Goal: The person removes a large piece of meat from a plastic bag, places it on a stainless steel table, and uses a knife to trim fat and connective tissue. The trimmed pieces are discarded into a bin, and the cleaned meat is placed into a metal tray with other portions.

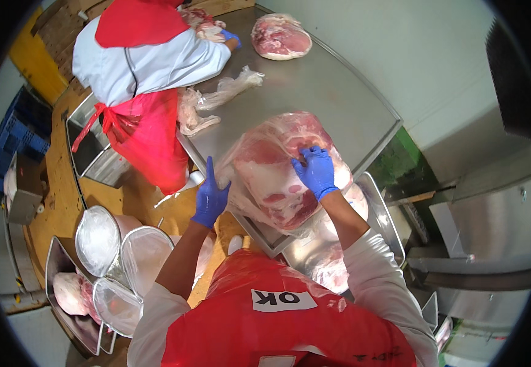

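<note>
In front of me a large piece of raw meat [271, 162], pink with white fat, lies on the metal table [345, 92]. Clear plastic film [232, 162] covers part of it and spreads past its left side. My right hand [317, 174], in a blue glove, rests on the meat's upper right, fingers bent and apart against the surface. Beside the film's left edge is my left hand [211, 199], also blue-gloved, index finger stretched out and thumb apart. Whether it touches the film I cannot make out.
A co-worker in a red apron [149, 131] handles meat [203, 24] at the far left. Another meat piece [281, 37] and crumpled plastic [216, 101] lie on the table. Plastic-lined containers [97, 238] stand at lower left. A metal tray [394, 235] with wrapped meat is at right.
</note>
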The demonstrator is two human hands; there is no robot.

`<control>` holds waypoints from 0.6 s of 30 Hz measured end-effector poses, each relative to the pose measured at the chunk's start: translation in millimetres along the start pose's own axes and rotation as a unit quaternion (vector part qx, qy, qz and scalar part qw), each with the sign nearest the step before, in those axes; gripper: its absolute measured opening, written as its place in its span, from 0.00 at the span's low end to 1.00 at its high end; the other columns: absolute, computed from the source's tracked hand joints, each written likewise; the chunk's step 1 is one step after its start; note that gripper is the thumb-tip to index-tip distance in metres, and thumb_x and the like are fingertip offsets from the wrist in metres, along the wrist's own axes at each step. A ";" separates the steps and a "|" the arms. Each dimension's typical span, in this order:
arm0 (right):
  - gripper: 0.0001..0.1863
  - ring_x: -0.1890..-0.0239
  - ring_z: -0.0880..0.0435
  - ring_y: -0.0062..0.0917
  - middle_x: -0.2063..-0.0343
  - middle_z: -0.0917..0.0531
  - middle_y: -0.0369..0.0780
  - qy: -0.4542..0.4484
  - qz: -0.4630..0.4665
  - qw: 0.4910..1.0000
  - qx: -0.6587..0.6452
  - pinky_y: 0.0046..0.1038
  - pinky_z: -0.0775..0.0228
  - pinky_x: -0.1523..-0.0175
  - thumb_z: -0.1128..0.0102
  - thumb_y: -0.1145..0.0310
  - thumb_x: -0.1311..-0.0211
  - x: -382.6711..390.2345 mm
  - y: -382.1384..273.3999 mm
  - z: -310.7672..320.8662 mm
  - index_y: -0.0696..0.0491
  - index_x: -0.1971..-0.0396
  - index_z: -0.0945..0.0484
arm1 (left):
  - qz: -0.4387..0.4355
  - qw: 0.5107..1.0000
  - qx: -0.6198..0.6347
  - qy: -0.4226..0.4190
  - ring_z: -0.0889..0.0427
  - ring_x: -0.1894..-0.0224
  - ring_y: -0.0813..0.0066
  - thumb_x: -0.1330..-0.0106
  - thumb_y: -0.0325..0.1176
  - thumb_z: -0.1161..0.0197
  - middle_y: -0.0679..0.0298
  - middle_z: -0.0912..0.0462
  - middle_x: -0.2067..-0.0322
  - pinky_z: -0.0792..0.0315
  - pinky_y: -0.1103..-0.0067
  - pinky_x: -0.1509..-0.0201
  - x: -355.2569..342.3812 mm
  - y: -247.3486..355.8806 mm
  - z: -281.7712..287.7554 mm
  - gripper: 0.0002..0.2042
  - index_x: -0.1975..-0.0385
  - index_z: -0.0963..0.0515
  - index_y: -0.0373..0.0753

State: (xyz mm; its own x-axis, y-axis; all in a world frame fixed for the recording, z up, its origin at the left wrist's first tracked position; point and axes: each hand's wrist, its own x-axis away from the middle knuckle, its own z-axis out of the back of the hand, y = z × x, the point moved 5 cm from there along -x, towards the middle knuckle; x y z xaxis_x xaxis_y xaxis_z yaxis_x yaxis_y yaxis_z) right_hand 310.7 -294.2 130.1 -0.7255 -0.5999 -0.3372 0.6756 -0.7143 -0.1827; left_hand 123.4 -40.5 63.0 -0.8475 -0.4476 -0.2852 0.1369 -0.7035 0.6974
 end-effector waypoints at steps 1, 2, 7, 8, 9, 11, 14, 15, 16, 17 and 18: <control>0.21 0.59 0.21 0.44 0.63 0.20 0.45 0.047 0.035 0.998 -0.028 0.45 0.28 0.53 0.35 0.56 0.41 -7.0 -3.2 -4.6 0.52 0.51 0.18 | 0.054 0.998 0.014 -0.033 0.14 0.63 0.47 0.35 0.37 0.32 0.48 0.15 0.62 0.21 0.62 0.62 3.3 -15.4 -5.7 0.42 0.23 0.48 0.42; 0.21 0.59 0.21 0.44 0.63 0.19 0.46 0.020 0.052 0.998 0.014 0.44 0.27 0.52 0.34 0.58 0.42 -16.8 -11.6 -16.1 0.51 0.51 0.18 | 0.049 0.998 -0.010 -0.043 0.15 0.62 0.46 0.34 0.38 0.33 0.47 0.15 0.61 0.22 0.61 0.61 8.1 -25.8 -11.8 0.41 0.24 0.47 0.42; 0.16 0.58 0.19 0.47 0.61 0.19 0.48 0.014 0.039 0.997 -0.072 0.47 0.26 0.54 0.35 0.60 0.41 -61.4 -29.7 -42.0 0.51 0.56 0.17 | 0.087 0.994 -0.027 -0.056 0.16 0.55 0.45 0.34 0.42 0.34 0.44 0.16 0.55 0.23 0.59 0.52 18.0 -45.4 -22.1 0.34 0.29 0.37 0.41; 0.13 0.60 0.18 0.48 0.62 0.18 0.49 0.000 0.045 0.996 -0.077 0.47 0.25 0.56 0.36 0.62 0.41 -70.3 -27.8 -45.0 0.51 0.58 0.18 | 0.071 0.996 -0.014 -0.042 0.16 0.55 0.45 0.35 0.42 0.34 0.45 0.17 0.55 0.23 0.59 0.52 16.5 -39.9 -19.3 0.31 0.32 0.34 0.41; 0.11 0.61 0.17 0.48 0.63 0.18 0.49 -0.013 0.048 0.996 -0.080 0.48 0.25 0.57 0.37 0.63 0.40 -78.4 -24.8 -47.1 0.52 0.61 0.18 | 0.052 0.998 -0.001 -0.031 0.16 0.55 0.45 0.35 0.41 0.34 0.45 0.17 0.55 0.23 0.59 0.52 16.7 -32.9 -16.4 0.28 0.35 0.31 0.42; 0.07 0.64 0.16 0.50 0.66 0.17 0.51 -0.071 0.089 0.992 -0.047 0.49 0.24 0.60 0.39 0.66 0.39 -106.9 -13.4 -63.2 0.53 0.66 0.19 | 0.041 0.999 0.008 -0.021 0.17 0.54 0.46 0.36 0.39 0.34 0.46 0.18 0.55 0.23 0.59 0.52 17.8 -22.7 -12.8 0.24 0.40 0.27 0.42; 0.05 0.69 0.17 0.53 0.68 0.17 0.54 0.011 0.105 0.994 -0.026 0.49 0.24 0.61 0.44 0.71 0.38 -152.9 -20.8 -72.8 0.55 0.71 0.23 | 0.051 0.999 -0.004 -0.016 0.20 0.53 0.48 0.39 0.36 0.33 0.50 0.21 0.57 0.23 0.59 0.52 14.3 -14.9 -9.2 0.21 0.45 0.24 0.42; 0.05 0.70 0.17 0.50 0.69 0.17 0.52 0.021 0.065 0.997 -0.046 0.46 0.23 0.61 0.44 0.72 0.37 -166.1 -28.4 -77.0 0.55 0.70 0.22 | 0.051 0.999 -0.007 -0.006 0.21 0.53 0.48 0.40 0.36 0.32 0.51 0.22 0.58 0.23 0.59 0.52 14.1 -14.6 -7.0 0.21 0.46 0.23 0.43; 0.05 0.71 0.16 0.47 0.70 0.17 0.51 0.032 0.022 0.997 -0.065 0.44 0.22 0.61 0.44 0.72 0.36 -177.2 -35.3 -81.0 0.56 0.69 0.21 | 0.049 0.999 -0.010 0.004 0.22 0.53 0.49 0.41 0.36 0.32 0.51 0.23 0.59 0.24 0.59 0.53 12.1 -15.9 -6.0 0.20 0.48 0.22 0.43; 0.05 0.71 0.16 0.44 0.70 0.16 0.49 0.042 -0.022 0.995 -0.084 0.41 0.22 0.61 0.45 0.73 0.35 -183.6 -36.5 -84.3 0.56 0.68 0.21 | 0.055 0.998 -0.012 -0.005 0.22 0.53 0.49 0.42 0.36 0.31 0.51 0.23 0.59 0.24 0.59 0.53 8.1 -19.4 -7.6 0.19 0.50 0.22 0.42; 0.04 0.72 0.16 0.39 0.70 0.16 0.47 0.011 -0.050 0.976 -0.214 0.39 0.22 0.62 0.44 0.73 0.35 -183.5 -21.7 -98.3 0.56 0.65 0.20 | 0.058 0.998 -0.011 -0.018 0.22 0.53 0.49 0.43 0.36 0.30 0.52 0.23 0.59 0.24 0.60 0.53 1.8 -20.6 -10.4 0.19 0.52 0.21 0.41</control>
State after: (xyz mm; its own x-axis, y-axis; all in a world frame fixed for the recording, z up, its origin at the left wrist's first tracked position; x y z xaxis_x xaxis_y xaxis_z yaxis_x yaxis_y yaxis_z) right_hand 442.1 -133.1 105.1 -0.7906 -0.5235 -0.3176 0.5982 -0.5500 -0.5828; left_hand 124.5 -32.5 41.2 -0.8430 -0.5073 -0.1786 0.2464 -0.6594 0.7102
